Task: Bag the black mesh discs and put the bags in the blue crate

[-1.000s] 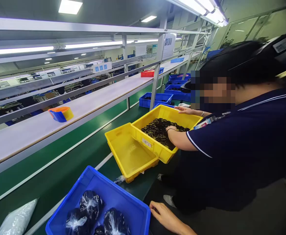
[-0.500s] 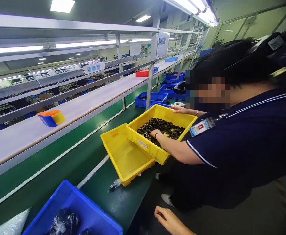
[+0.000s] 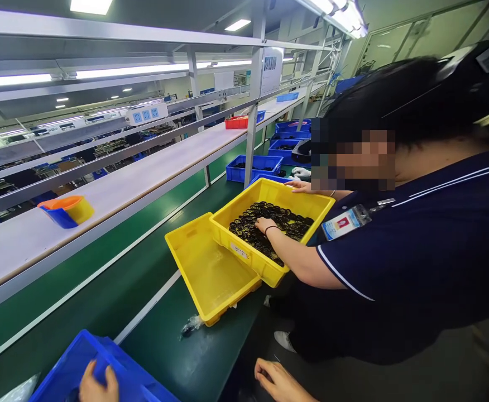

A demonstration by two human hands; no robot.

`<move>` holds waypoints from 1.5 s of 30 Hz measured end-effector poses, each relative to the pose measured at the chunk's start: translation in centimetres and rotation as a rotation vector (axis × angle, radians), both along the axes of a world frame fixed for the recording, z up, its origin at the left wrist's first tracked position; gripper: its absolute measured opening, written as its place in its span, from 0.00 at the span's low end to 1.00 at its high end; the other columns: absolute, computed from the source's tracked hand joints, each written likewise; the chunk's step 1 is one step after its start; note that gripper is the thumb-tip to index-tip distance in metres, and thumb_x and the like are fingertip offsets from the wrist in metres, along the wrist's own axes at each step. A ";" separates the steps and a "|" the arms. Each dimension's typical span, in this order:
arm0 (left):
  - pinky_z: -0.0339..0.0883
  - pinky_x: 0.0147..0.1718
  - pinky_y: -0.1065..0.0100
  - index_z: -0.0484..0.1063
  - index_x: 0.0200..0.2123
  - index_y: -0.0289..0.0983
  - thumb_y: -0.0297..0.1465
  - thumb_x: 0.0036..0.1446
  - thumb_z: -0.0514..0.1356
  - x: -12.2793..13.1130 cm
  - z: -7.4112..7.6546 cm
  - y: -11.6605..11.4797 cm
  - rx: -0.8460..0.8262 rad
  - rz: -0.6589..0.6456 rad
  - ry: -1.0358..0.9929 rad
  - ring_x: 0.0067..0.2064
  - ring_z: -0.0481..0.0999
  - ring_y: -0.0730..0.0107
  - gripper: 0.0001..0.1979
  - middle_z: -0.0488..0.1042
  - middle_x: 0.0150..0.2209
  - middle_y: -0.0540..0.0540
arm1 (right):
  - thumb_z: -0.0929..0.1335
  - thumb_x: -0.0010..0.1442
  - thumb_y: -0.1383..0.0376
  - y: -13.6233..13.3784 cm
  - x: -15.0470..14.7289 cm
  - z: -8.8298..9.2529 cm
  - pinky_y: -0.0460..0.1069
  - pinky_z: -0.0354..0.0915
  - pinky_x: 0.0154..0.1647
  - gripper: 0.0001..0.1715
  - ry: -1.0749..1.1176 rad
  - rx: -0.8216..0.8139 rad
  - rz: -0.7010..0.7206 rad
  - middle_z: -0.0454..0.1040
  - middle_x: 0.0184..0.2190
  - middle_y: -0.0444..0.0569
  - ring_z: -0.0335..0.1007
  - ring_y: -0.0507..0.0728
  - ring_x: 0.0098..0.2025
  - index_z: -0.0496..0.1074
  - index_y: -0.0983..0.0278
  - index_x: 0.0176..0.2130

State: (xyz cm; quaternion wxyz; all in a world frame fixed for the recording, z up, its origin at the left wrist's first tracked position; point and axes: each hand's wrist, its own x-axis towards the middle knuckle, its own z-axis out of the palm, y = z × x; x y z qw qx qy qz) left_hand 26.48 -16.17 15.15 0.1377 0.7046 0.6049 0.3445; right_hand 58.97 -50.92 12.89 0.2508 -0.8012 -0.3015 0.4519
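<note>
At the bottom left, my left hand [image 3: 99, 384] is over the blue bin [image 3: 133, 371], its thumb and a finger raised and apart, with nothing visible between them. The lower part of this hand is cut off by the frame. My right hand [image 3: 278, 381] hangs off the green bench's front edge, fingers loosely curled together, holding nothing that shows. Beyond the blue bin, an empty yellow bin [image 3: 213, 273] lies partly under a second yellow bin [image 3: 248, 254] full of black round parts [image 3: 265, 220].
A co-worker in a dark shirt [image 3: 428, 251] stands at the right, one hand in the black parts, the other at the bin's far rim. A small plastic bag [image 3: 192, 325] lies by the yellow bin. A pale shelf [image 3: 144, 184] runs behind the bench [image 3: 194, 357].
My left hand has come into view at the blue bin. That bin now sits lower and farther left in view. The co-worker's hand has shifted slightly among the black parts.
</note>
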 end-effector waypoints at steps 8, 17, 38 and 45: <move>0.64 0.59 0.56 0.63 0.51 0.30 0.40 0.58 0.54 19.7 -3.6 -0.7 -0.395 -0.326 -0.075 0.61 0.70 0.49 0.23 0.69 0.58 0.26 | 0.64 0.51 0.38 2.3 2.1 2.9 0.36 0.57 0.30 0.37 0.457 0.217 -0.242 0.71 0.33 0.46 0.64 0.38 0.28 0.66 0.70 0.38; 0.72 0.46 0.60 0.68 0.48 0.29 0.37 0.63 0.59 29.6 -4.2 -1.6 -0.710 -0.351 0.074 0.46 0.79 0.59 0.17 0.77 0.46 0.35 | 0.68 0.49 0.39 12.3 10.7 10.6 0.39 0.70 0.35 0.46 0.950 0.734 -0.838 0.66 0.57 0.48 0.69 0.41 0.40 0.59 0.56 0.59; 0.68 0.44 0.59 0.69 0.47 0.35 0.36 0.64 0.56 21.7 -1.8 -3.0 -0.682 -0.162 0.014 0.42 0.75 0.63 0.13 0.75 0.42 0.42 | 0.52 0.64 0.58 16.8 18.2 12.4 0.32 0.50 0.27 0.23 1.099 0.693 -1.189 0.64 0.28 0.45 0.51 0.35 0.29 0.64 0.73 0.41; 0.67 0.40 0.62 0.69 0.42 0.35 0.31 0.62 0.56 12.8 -2.1 -2.9 -0.675 -0.050 -0.074 0.39 0.75 0.64 0.07 0.76 0.40 0.44 | 0.56 0.64 0.46 17.5 19.2 9.7 0.31 0.51 0.32 0.32 1.071 0.684 -1.286 0.62 0.28 0.42 0.50 0.33 0.31 0.64 0.74 0.40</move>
